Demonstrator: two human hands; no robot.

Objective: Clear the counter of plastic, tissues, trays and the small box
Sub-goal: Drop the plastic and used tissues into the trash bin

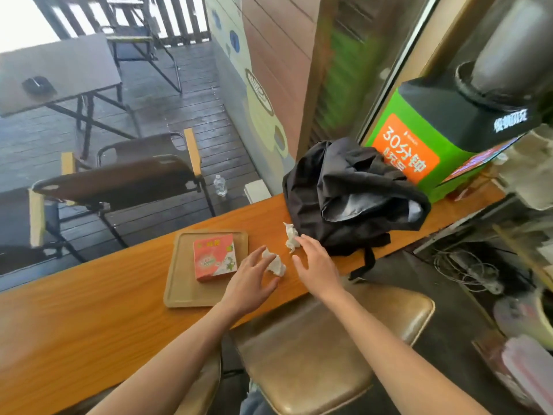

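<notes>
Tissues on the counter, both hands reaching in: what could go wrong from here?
1. The far tissue lies against the black backpack; the right hand may snag fabric instead.
2. The left hand is open at the near tissue; it could slip out of a loose grasp.
3. The box sits loose on the tray and could slide when lifted.
</notes>
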